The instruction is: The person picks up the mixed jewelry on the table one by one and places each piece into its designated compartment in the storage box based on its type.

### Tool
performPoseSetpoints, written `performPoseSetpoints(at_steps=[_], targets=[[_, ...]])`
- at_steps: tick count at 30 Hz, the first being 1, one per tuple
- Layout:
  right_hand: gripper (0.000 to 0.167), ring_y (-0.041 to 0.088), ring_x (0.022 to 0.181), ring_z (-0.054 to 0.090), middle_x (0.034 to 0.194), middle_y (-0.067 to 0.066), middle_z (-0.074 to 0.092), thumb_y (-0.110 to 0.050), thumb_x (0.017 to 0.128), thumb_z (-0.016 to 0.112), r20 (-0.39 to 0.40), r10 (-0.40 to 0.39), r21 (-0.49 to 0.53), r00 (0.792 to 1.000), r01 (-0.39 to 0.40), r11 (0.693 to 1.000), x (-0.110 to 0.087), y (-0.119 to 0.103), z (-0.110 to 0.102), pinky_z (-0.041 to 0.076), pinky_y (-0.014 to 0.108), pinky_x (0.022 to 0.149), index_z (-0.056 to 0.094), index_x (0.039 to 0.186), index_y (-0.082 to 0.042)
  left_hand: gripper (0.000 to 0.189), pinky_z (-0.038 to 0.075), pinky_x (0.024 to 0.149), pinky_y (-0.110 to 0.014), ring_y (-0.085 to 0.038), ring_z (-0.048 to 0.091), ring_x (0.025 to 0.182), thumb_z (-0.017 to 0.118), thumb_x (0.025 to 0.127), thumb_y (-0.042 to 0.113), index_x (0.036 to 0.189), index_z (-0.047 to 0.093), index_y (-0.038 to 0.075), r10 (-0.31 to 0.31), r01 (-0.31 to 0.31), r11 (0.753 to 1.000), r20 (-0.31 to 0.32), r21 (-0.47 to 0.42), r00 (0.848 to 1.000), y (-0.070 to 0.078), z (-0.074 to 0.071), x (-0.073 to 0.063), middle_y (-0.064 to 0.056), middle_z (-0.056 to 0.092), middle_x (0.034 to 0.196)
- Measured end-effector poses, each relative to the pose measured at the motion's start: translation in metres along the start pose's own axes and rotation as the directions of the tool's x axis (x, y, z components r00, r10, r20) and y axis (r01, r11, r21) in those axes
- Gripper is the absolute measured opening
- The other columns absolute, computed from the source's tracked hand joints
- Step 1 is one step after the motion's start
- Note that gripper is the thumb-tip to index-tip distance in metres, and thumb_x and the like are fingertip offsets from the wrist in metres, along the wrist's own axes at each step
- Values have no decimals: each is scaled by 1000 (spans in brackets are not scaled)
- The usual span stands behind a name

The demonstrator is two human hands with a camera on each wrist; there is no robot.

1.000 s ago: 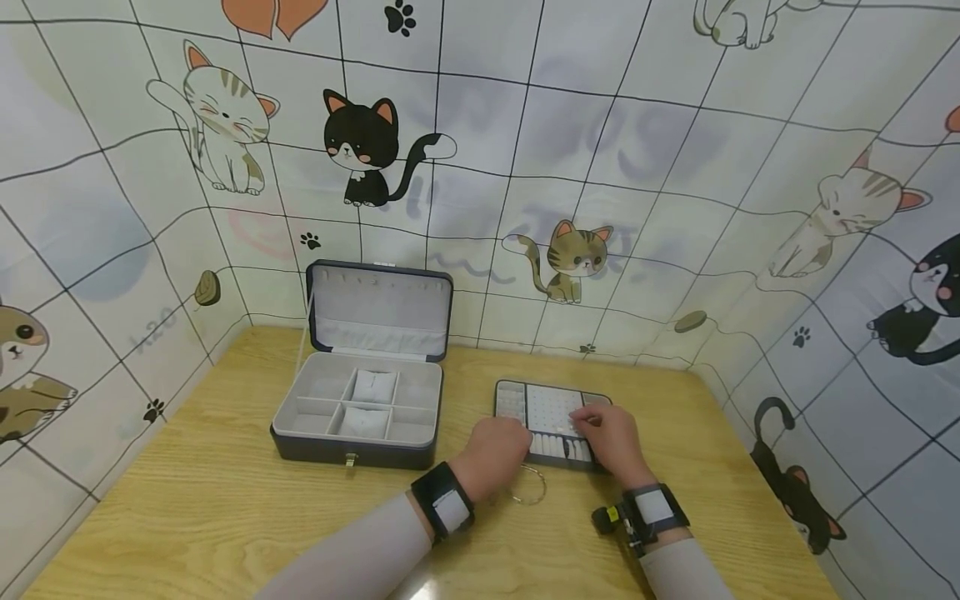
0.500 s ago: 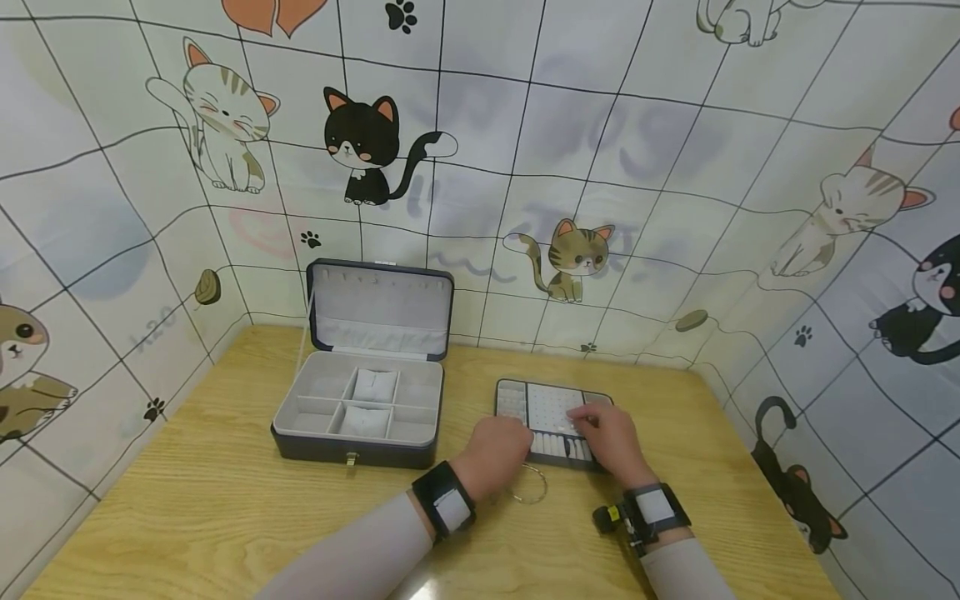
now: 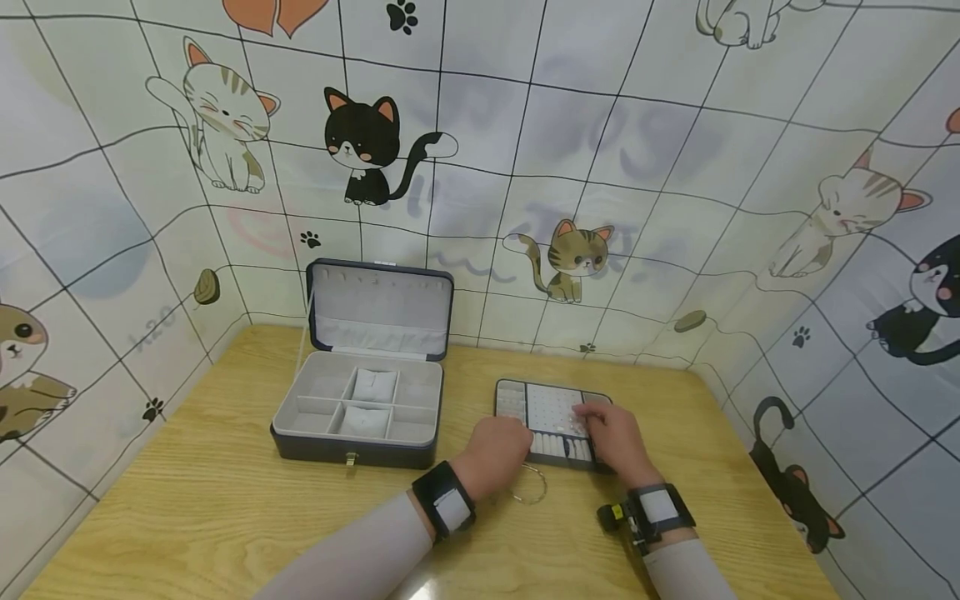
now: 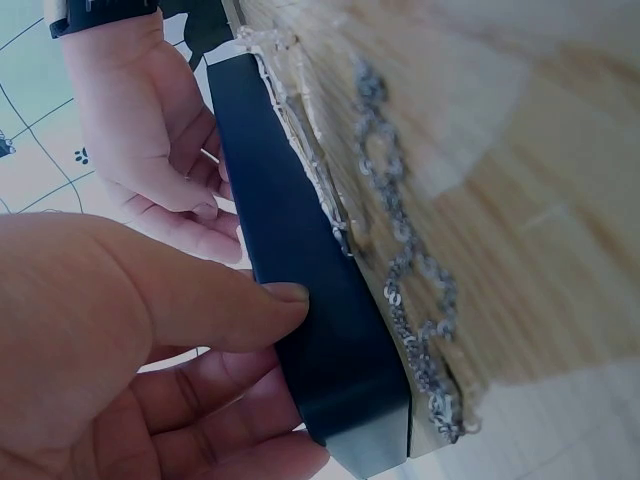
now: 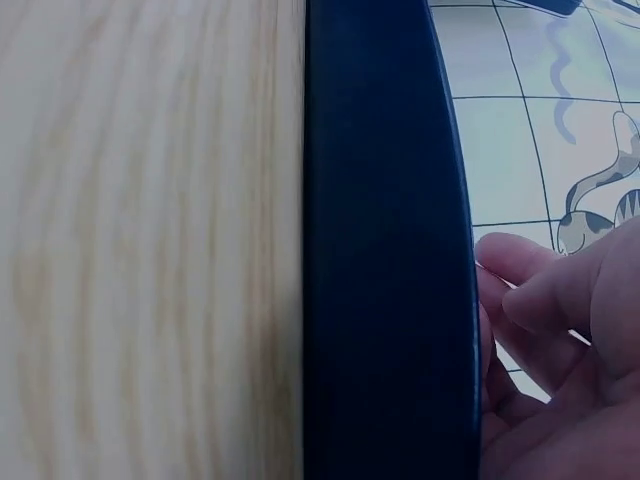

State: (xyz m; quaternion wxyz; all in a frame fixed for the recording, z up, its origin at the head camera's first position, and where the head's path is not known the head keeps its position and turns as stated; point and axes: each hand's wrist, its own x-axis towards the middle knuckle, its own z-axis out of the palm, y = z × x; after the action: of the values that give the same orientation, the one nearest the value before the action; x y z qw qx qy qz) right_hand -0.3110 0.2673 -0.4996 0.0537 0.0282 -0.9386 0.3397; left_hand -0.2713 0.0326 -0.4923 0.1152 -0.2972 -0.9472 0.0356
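A dark-edged jewelry tray (image 3: pixel 551 404) lies on the table, with a light panel of small holes and ring rolls along its front. My left hand (image 3: pixel 495 454) grips its front left part; in the left wrist view the thumb (image 4: pixel 265 312) presses the dark side wall and the fingers go over the edge. My right hand (image 3: pixel 617 437) is over the panel's right side, fingers loosely bent, with nothing visible between thumb and forefinger. A thin bracelet (image 3: pixel 545 483) lies in front of the tray. Close up, a silver chain (image 4: pixel 400 250) and a gold-toned chain (image 4: pixel 300 110) lie beside the wall.
To the left stands a dark jewelry box (image 3: pixel 352 452) with its lid (image 3: pixel 378 308) raised, two light cushions in its middle compartments and a small front clasp (image 3: pixel 351 459). A cat-printed cloth (image 3: pixel 480 167) rises behind and beside the wooden table (image 3: pixel 187 517).
My right hand has shifted slightly right and toward me across the panel, its fingertips drawing away from where they touched it. My left hand and the tray have stayed in place.
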Motion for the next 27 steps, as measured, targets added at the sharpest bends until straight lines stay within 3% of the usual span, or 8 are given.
performPoseSetpoints(at_steps=[2, 6, 15, 21, 27], targets=[[33, 26, 87, 62, 133, 21, 69, -9, 106, 50, 11, 9, 20, 1000, -9, 1000, 0, 0, -2, 47, 32, 64, 76, 126, -9, 3, 52, 55, -29, -11, 62, 71, 77, 92, 20, 92, 75, 21, 3, -3, 1000, -9, 6, 1000, 0, 0, 0, 4, 70, 81], [31, 18, 66, 56, 117, 19, 70, -12, 106, 53, 14, 6, 52, 1000, -6, 999, 1, 1, -3, 45, 29, 54, 75, 128, -10, 3, 52, 55, -29, -11, 62, 70, 75, 95, 20, 92, 75, 20, 7, -7, 1000, -25, 14, 1000, -2, -1, -1, 4, 70, 80], [24, 22, 91, 65, 119, 15, 73, -13, 104, 61, -36, -97, -33, 995, 96, 995, 3, 6, -6, 50, 31, 70, 76, 123, -9, 5, 53, 54, -29, -10, 62, 69, 75, 95, 20, 90, 75, 20, 3, -3, 1000, -3, 16, 1000, -1, -1, 0, 4, 70, 80], [14, 22, 88, 62, 102, 9, 71, -14, 97, 70, -61, -180, -90, 982, 174, 981, -4, -4, -9, 51, 34, 74, 76, 109, -9, 4, 53, 54, -30, -11, 62, 69, 75, 94, 20, 91, 75, 20, 7, -7, 1000, -5, 10, 1000, -1, 3, 1, 4, 70, 81], [7, 19, 83, 57, 92, 3, 66, -14, 93, 75, -32, -235, -139, 971, 229, 963, -9, -26, -12, 49, 34, 73, 71, 98, -14, 4, 53, 56, -28, -11, 62, 70, 75, 95, 22, 91, 74, 21, 1, -1, 1000, 0, 7, 1000, -2, 3, 2, 5, 69, 81]])
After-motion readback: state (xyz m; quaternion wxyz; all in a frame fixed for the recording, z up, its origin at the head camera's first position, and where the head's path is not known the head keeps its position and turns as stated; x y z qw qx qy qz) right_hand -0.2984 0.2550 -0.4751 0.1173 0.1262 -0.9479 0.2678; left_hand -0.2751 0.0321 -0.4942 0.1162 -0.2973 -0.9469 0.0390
